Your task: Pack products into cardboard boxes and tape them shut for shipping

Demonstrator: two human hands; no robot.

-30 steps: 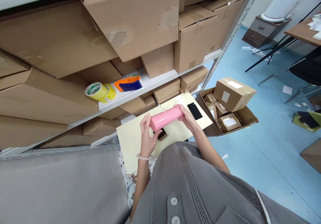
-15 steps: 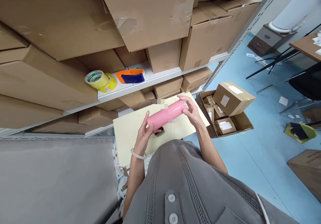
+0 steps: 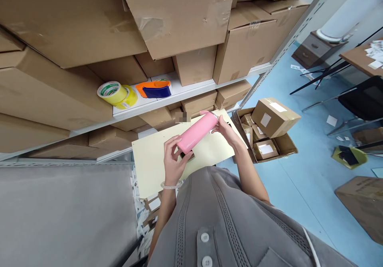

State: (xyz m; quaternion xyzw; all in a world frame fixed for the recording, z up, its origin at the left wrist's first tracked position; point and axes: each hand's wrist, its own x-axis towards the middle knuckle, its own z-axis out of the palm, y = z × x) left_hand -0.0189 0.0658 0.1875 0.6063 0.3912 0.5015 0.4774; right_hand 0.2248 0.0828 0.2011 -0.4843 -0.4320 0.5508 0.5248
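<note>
The fingers of your left hand (image 3: 172,167) pinch the base of the pink bottle (image 3: 196,133), which you hold slanted above the pale bench (image 3: 148,167). Your right hand (image 3: 229,132) is at its collar end, fingers loosely curled; whether they grip it, I cannot tell. Beyond, tape rolls (image 3: 112,94) sit beside an orange-and-blue dispenser (image 3: 155,90) on the shelf (image 3: 143,110). To your right, an open carton (image 3: 285,144) holds boxes (image 3: 266,149).

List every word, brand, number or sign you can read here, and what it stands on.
Nothing can be read for certain.
Leftmost tape roll: green print, too small.
White labels on the parcels: no legible text.
Large floor box: faint print, too blurred.
Desk papers: too small.
Pink bottle: no lettering visible.
</note>
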